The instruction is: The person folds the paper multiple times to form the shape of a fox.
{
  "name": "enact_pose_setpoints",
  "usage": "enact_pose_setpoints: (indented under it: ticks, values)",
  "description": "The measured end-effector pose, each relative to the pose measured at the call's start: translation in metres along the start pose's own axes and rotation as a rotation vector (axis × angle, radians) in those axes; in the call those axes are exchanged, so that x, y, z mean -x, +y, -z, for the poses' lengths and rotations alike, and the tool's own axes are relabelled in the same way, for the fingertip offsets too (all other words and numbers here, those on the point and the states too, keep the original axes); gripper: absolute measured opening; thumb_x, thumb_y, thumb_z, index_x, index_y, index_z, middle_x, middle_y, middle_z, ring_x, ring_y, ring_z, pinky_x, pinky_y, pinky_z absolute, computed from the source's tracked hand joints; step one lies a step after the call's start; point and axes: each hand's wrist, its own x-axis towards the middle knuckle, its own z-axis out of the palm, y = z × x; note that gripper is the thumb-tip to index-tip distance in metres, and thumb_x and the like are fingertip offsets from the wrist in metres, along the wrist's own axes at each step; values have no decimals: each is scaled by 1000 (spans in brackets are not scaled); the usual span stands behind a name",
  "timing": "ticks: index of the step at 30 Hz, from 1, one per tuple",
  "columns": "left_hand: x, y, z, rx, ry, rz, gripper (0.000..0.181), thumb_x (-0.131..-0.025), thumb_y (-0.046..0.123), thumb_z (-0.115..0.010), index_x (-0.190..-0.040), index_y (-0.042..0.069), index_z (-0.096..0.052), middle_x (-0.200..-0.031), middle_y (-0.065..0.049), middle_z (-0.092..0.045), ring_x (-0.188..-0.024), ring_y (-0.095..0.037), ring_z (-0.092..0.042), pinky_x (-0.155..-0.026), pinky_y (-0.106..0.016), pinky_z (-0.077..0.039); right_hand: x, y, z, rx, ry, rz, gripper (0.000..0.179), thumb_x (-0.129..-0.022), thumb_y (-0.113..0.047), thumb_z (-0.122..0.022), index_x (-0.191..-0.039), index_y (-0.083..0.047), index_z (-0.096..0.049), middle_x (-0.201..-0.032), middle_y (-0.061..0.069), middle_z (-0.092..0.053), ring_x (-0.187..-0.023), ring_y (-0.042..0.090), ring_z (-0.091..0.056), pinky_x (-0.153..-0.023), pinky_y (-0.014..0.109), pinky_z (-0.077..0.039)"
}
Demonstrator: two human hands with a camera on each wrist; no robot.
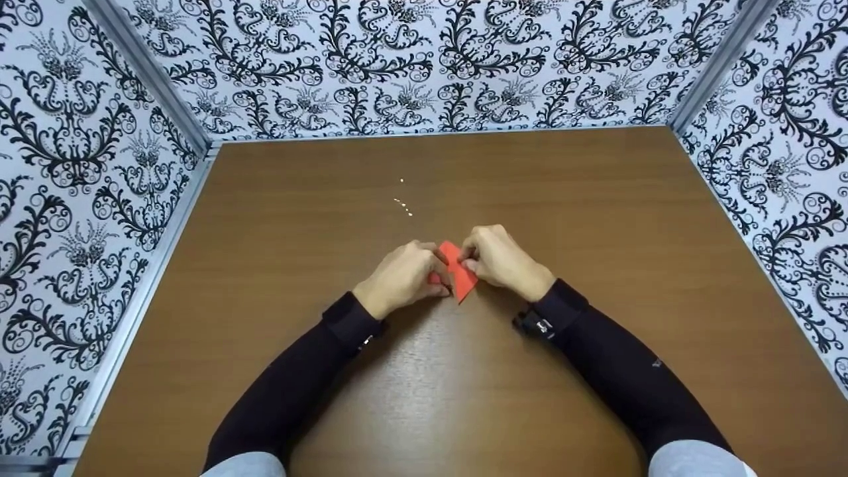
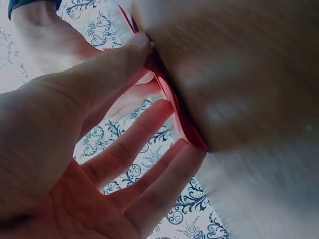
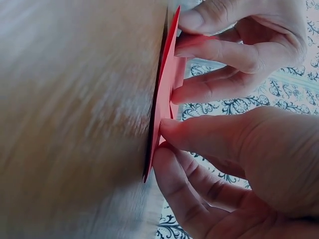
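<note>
A folded piece of red paper (image 1: 466,281) lies low over the wooden table between both hands. Its thin folded edge shows in the left wrist view as a red strip (image 2: 180,119). On the paper's left side, my left hand (image 1: 407,273) holds it between thumb and fingers. My right hand (image 1: 500,258) pinches the paper near its right edge with thumb and forefinger. From the right wrist, the red paper (image 3: 168,82) stands nearly edge-on, with the left hand's fingers (image 3: 214,92) touching it above the right thumb. Part of the paper is hidden under the fingers.
The brown wooden table (image 1: 583,192) spreads around the hands. Several small white specks (image 1: 403,206) lie beyond the paper. Black-and-white patterned panels (image 1: 437,66) in metal frames enclose the back and both sides.
</note>
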Motion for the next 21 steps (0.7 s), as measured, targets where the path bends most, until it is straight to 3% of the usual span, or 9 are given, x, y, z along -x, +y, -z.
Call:
enact_pose_setpoints:
  ticks: [4,9,16,21]
  values:
    - [2,-4,1,31,0,-16,16,-91,22,-103,-101,13,-94,-118,-8,-87,-111,-27,-81,-104,-50,-65,-1,0,1,-2,-21,-26,7,-98,0,-86,-97,-5,-91,-99,15,-84,-95,33,-80,-84,47,-69]
    - [3,-9,0,61,14,-21,23,-90,21,-103,-105,8,-92,-117,-11,-85,-108,-26,-84,-91,-39,-71,-5,1,3,8,-48,-75,8,-100,-4,-88,-95,-9,-91,-100,11,-87,-95,30,-80,-85,44,-66]
    - [1,-6,-3,-21,26,-11,27,-88,26,-103,-100,6,-90,-109,-11,-84,-97,-25,-80,-83,-39,-70,-8,2,5,2,-76,-105,8,-99,-6,-89,-94,-11,-91,-95,6,-88,-88,24,-75,-82,39,-58]
    - [2,-4,-4,-44,24,0,23,-90,25,-103,-97,8,-90,-110,-10,-84,-100,-25,-81,-87,-39,-71,-10,3,4,8,-82,-109,6,-99,-8,-90,-94,-12,-92,-94,4,-89,-85,22,-73,-80,36,-56]
